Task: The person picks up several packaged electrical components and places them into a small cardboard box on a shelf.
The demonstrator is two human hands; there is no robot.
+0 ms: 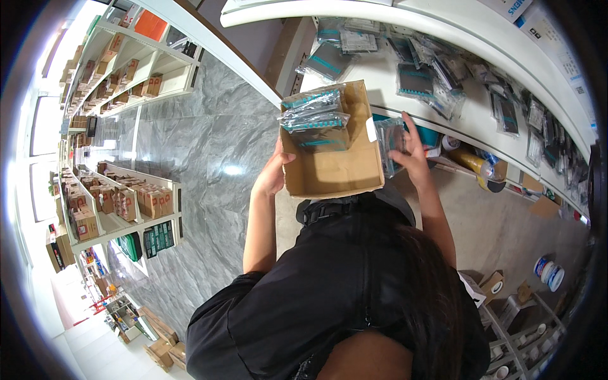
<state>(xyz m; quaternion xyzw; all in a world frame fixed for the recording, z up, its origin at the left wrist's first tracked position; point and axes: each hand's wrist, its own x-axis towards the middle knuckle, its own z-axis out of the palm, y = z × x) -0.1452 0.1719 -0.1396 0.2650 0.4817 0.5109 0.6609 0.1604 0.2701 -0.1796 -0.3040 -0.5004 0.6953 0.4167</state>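
Observation:
An open cardboard box is tilted towards me in front of my body. My left hand grips its left side, with the thumb over the rim. Inside, at the far left, lie several dark modules in clear plastic bags with teal stripes. My right hand holds another bagged module between thumb and fingers, just outside the box's right wall. Beyond the box, more bagged modules lie loosely on a white shelf.
Below the shelf are yellow tape rolls and cardboard pieces. A white shelf edge overhangs the bagged goods. To the left, across a grey marbled floor, stand racks of cardboard boxes. A white-and-blue tub sits at the lower right.

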